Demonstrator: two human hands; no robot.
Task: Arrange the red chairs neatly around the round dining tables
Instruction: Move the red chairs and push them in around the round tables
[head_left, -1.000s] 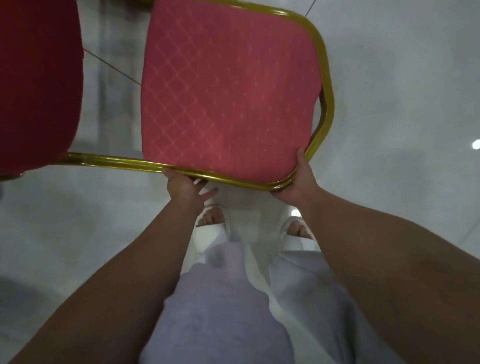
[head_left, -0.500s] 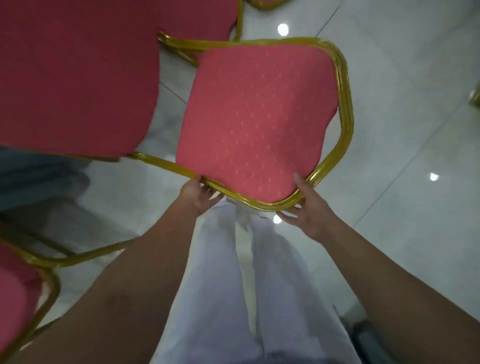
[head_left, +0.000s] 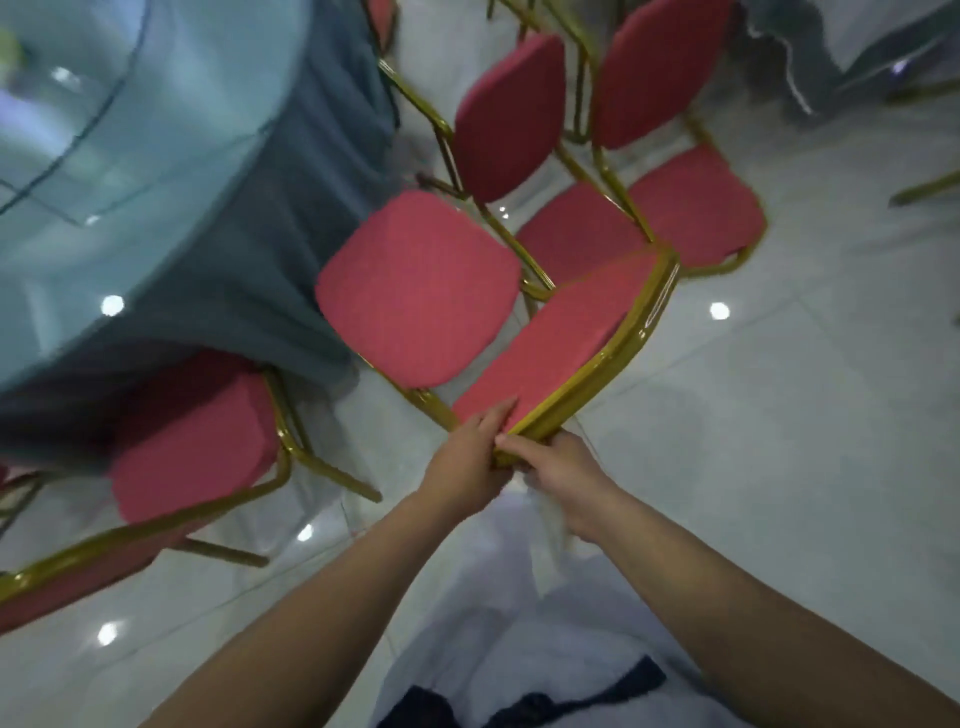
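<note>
At the left, the round table (head_left: 311, 171) is draped in a teal cloth, and a neighbouring chair (head_left: 192, 441) is tucked just beside its skirt. The held chair (head_left: 415, 288) stands next along, its seat facing the table and close to the cloth, its back tilted towards the person.

The chair is judged to be moderately light: a thin tubular gold frame (head_left: 613, 353) and padded red cushions. The tube is taken to be stiff and smooth, perhaps a little slippery, while the padding would give under pressure. The top of the back is therefore judged the best hold, since the whole chair can be steered and slid from there over the glossy floor (head_left: 779, 467).

The left hand (head_left: 465, 465) is clamped on the near corner of the back, fingers laid together over the red padding; the thumb is hidden. The right hand (head_left: 563, 470) is closed round the tube just beside it, the two hands almost touching. Both forearms are extended forward and converge.

Further right, two more chairs (head_left: 691, 202) are set askew.
</note>
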